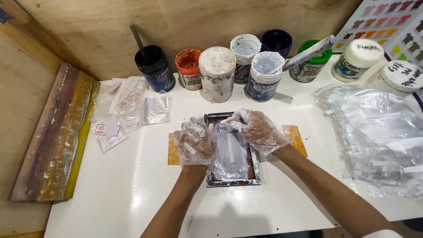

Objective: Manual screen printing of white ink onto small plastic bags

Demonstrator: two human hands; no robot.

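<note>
A small dark printing frame (254,166) lies on the white table, smeared with silvery-white paint. Both my hands wear thin clear plastic gloves. My left hand (194,142) rests on the frame's left edge, pressing it down. My right hand (257,128) is over the frame's far right corner, gripping a small flat scraper (230,119) whose pale tip shows between the fingers. A clear plastic piece with a white strip (231,149) lies on the frame between my hands. Orange tape (294,137) pokes out from both sides under the frame.
Several open and lidded paint jars (217,73) line the back wall, one holding a paint-covered stick (308,53). A heap of clear plastic bags (374,136) fills the right side. Small clear bags (128,108) lie at left, beside a long wooden squeegee (55,136).
</note>
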